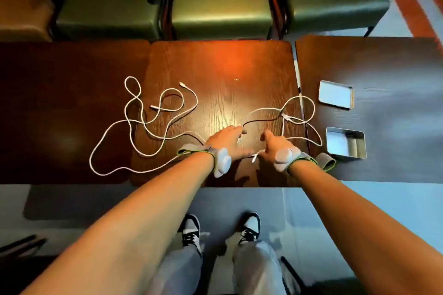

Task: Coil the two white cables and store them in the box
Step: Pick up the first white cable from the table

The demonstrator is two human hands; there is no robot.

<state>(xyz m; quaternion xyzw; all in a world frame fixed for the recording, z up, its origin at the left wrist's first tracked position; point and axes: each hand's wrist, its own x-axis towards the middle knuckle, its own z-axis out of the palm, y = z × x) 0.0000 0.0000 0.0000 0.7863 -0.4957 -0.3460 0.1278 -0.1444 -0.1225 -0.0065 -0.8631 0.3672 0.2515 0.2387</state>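
In the head view, a dark brown wooden table (pixel 215 67) fills the middle of the frame. A long white cable (pixel 143 124) sprawls in loose loops at centre left; a second, shorter white cable (pixel 298 112) loops at centre right. The left hand (pixel 227 141) lies flat, fingers spread, fingertips at a cable end. The right hand (pixel 273 145) rests just beside it, fingers loosely open, with a cable plug under its edge. At right stands an open silver metal box (pixel 346 142); its flat silver lid (pixel 335 94) lies above it.
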